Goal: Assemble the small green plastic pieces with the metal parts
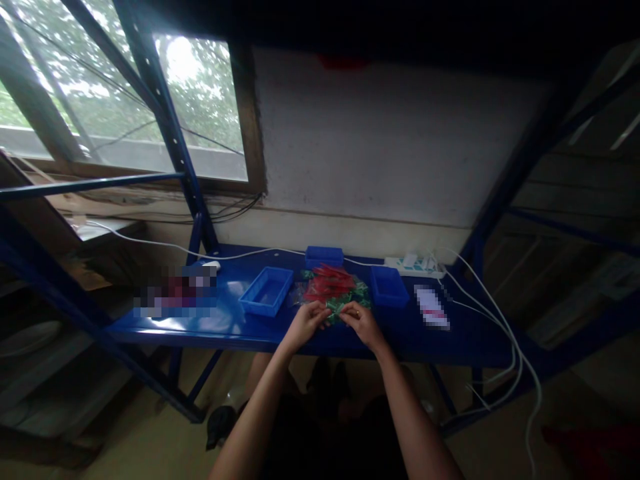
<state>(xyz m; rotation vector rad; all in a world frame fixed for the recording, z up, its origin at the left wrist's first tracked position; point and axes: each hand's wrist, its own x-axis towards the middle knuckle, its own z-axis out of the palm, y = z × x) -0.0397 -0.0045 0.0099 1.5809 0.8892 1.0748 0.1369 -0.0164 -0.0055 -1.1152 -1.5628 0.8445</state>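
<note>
At the near edge of a glossy blue metal workbench, the left hand and right hand each pinch a small green piece between them, just in front of a heap of red and green parts flanked by a shallow blue plastic tray at left and a smaller blue plastic bin at right.

A heap of small red and green pieces lies on the blue shelf between two blue trays.
</note>
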